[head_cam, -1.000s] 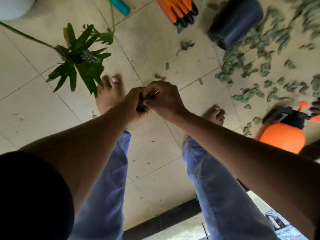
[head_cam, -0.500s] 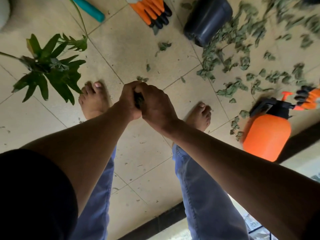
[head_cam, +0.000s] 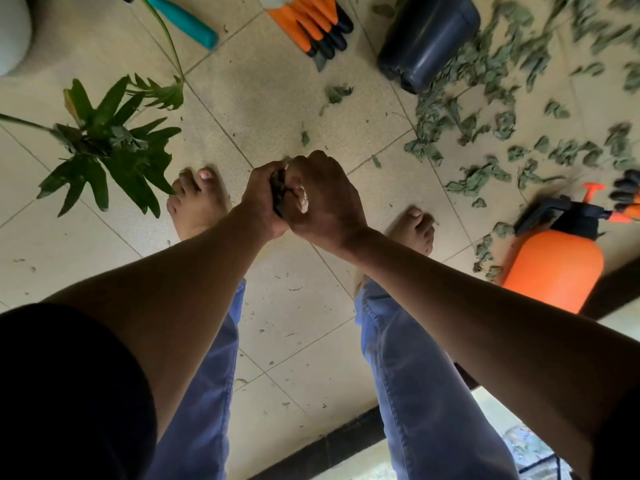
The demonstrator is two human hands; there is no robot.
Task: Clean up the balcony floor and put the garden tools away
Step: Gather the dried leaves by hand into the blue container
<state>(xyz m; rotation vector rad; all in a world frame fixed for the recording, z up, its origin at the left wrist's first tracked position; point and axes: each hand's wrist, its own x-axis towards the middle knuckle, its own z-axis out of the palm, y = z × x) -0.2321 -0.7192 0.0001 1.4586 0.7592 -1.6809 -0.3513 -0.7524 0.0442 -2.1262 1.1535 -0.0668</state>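
Observation:
My left hand (head_cam: 261,199) and my right hand (head_cam: 322,199) meet in front of me above the tiled floor, both curled round a small dark object (head_cam: 278,197) that is mostly hidden between them; I cannot tell what it is. Dry green leaves (head_cam: 485,109) litter the tiles at the upper right. An orange-and-black garden glove (head_cam: 308,20) and a teal tool handle (head_cam: 183,19) lie at the top. A black pot (head_cam: 427,39) lies on its side. An orange spray bottle (head_cam: 554,265) stands at the right.
My bare feet (head_cam: 197,202) stand on the beige tiles either side of my hands. A green plant (head_cam: 110,140) leans in from the left. A second orange-black glove (head_cam: 628,199) shows at the right edge. A dark threshold strip (head_cam: 329,441) runs along the bottom.
The view has shifted left, so the sprayer and pot sit further into frame. My hands stay clasped together on the dark object, the right thumb now showing.

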